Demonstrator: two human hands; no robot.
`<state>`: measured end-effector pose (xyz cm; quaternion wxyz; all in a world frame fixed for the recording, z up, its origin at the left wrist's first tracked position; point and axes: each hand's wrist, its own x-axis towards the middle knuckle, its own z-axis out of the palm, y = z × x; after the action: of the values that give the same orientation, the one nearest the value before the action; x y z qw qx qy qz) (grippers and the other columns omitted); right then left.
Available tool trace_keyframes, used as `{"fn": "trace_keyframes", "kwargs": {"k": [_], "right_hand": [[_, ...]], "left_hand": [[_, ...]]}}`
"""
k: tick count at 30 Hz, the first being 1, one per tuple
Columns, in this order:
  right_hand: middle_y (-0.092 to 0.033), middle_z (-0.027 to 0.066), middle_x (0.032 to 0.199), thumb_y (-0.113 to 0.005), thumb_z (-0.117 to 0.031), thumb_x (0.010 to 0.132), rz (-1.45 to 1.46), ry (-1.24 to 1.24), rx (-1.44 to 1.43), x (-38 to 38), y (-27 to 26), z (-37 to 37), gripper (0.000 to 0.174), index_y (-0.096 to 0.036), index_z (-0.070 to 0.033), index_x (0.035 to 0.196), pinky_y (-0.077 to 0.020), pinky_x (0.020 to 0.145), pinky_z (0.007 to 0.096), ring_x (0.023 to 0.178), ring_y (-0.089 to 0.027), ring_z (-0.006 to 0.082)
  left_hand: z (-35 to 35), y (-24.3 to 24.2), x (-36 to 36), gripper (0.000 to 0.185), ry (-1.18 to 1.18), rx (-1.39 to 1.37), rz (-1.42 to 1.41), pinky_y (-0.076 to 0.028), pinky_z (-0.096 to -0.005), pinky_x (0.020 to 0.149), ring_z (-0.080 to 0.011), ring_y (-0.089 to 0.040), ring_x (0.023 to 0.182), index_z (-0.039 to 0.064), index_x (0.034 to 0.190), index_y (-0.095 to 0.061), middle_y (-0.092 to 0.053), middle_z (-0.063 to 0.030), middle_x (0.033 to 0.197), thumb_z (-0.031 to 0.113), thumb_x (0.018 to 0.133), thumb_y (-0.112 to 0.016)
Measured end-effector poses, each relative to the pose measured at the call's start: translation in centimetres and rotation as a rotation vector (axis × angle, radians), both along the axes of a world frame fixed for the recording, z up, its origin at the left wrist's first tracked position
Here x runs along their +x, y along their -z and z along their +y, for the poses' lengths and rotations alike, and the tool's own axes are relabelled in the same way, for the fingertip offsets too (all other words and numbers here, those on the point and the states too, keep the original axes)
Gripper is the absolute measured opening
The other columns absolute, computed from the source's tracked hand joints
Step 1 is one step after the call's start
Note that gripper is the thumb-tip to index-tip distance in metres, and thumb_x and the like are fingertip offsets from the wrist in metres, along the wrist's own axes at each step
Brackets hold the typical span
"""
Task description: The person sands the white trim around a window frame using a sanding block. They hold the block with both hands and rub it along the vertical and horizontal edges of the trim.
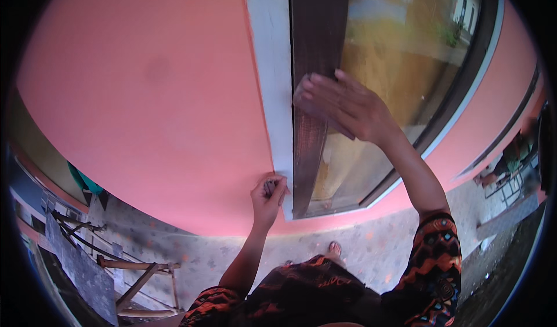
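My right hand (354, 109), blurred, is laid flat over a greyish-brown pad or folded sheet (303, 93) on the dark wooden window frame (315, 31). The pad's material cannot be told, and most of it is hidden under my fingers. Lower down, my left hand (266, 201) is curled around a small dark item (270, 187) that I cannot identify. Its fingertips are by the white-painted trim (274, 122) at the edge of the pink wall (161, 109). Right of the frame, the window glass (391, 66) carries reflections.
A wooden bench or trestle (139, 266) stands at lower left on the speckled floor (209, 257). Green cloth (82, 179) hangs farther left. At far right are a blurred person (513, 153) and a metal-framed rack or seat (507, 188).
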<state>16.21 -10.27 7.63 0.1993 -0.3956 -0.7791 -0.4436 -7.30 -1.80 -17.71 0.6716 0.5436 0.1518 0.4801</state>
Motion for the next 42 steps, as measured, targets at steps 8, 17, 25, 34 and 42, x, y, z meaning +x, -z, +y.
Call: {"fn": "trace_keyframes", "kwargs": {"k": [8,17,25,34,42], "right_hand": [[-0.067,0.0043,0.148,-0.07,-0.018,0.093,-0.087,-0.104,-0.012,0.9,-1.5,1.0,0.045,-0.071,-0.007,0.136,-0.0395,0.127,0.0472,0.141,-0.06,0.0211],[-0.067,0.0001,0.149,-0.072,-0.019,0.095,-0.123,-0.141,-0.029,1.9,-2.4,1.5,0.046,-0.07,-0.012,0.141,-0.0344,0.131,0.0483,0.14,-0.061,0.0154],[-0.07,0.0023,0.144,-0.07,-0.019,0.091,-0.195,-0.174,-0.081,3.0,-3.5,0.3,0.048,-0.072,-0.009,0.138,-0.0372,0.129,0.0506,0.136,-0.064,0.0181],[-0.074,0.0085,0.134,-0.067,-0.01,0.087,-0.219,-0.309,-0.069,4.2,-4.5,0.5,0.043,-0.074,0.0,0.128,-0.0477,0.123,0.0472,0.132,-0.067,0.0246],[-0.066,0.006,0.148,-0.065,-0.012,0.09,-0.267,-0.17,-0.134,2.0,-5.2,1.7,0.052,-0.067,-0.004,0.141,-0.0431,0.127,0.0503,0.142,-0.059,0.0218]], "left_hand": [[-1.4,-5.3,3.0,0.01,-0.107,0.145,-0.018,-0.037,-0.0197,0.054,-0.0016,-0.052,0.061,-0.001,0.114,-0.071,-0.062,0.0018,0.073,0.004,0.105,-0.07],[-1.2,-14.2,4.3,0.014,-0.344,0.426,0.173,-0.022,-0.0211,0.053,0.0009,-0.034,0.059,0.0,0.09,-0.073,-0.043,0.0102,0.064,0.009,0.096,-0.082],[-1.5,-14.1,6.3,0.02,-0.524,0.425,0.187,-0.021,-0.0231,0.051,0.0005,-0.032,0.057,0.0,0.083,-0.072,-0.04,0.0112,0.06,0.012,0.096,-0.084],[-1.7,-12.1,5.9,0.023,-0.531,0.21,0.073,-0.023,-0.0259,0.05,-0.0019,-0.032,0.056,-0.001,0.086,-0.073,-0.039,0.0078,0.058,0.016,0.095,-0.085],[-2.3,-14.5,6.8,0.03,-0.651,0.41,0.288,-0.036,-0.026,0.052,-0.0039,-0.043,0.057,-0.003,0.082,-0.075,-0.054,0.0022,0.059,0.021,0.085,-0.093]]}}
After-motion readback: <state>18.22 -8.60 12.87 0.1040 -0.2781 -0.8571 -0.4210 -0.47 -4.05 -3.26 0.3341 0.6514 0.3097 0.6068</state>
